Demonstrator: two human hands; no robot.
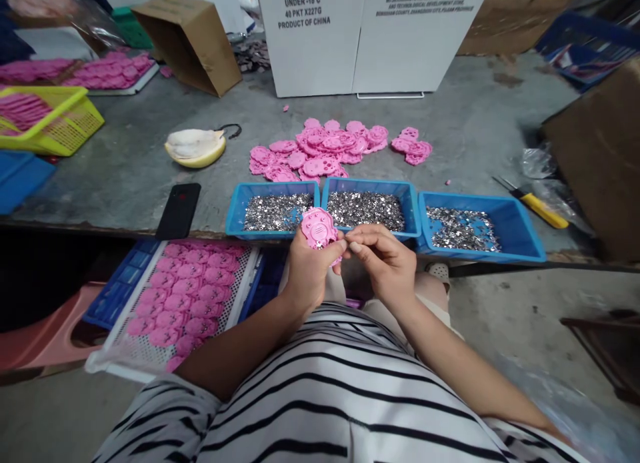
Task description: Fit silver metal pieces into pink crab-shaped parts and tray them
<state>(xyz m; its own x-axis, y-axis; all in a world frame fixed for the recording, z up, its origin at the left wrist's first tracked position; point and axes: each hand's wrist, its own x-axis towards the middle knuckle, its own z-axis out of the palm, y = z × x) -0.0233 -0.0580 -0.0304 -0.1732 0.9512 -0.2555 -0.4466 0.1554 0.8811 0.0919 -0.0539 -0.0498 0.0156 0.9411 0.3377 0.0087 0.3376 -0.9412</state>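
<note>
A pink plastic piece (319, 227) is gripped by my left hand (311, 270), between thumb and fingers. Beside its lower right edge, my right hand (387, 260) has thumb and forefinger pinched together; anything between the tips is too small to make out. Just beyond both hands are a left blue bin (233, 211), a middle blue bin (413, 213) and a right blue bin (525, 233), all holding small silvery metal parts. Behind the bins lies a loose pile of pink pieces (325, 143), with a smaller cluster (413, 145) to its right.
A black phone (179, 211) and yellow fruit peel (196, 148) lie left. A white tray (117, 340) of pink pieces sits below the table edge. A yellow-handled screwdriver (544, 210) lies right. White cartons (350, 43), an open brown box (193, 43) and a yellow basket (70, 120) stand farther back.
</note>
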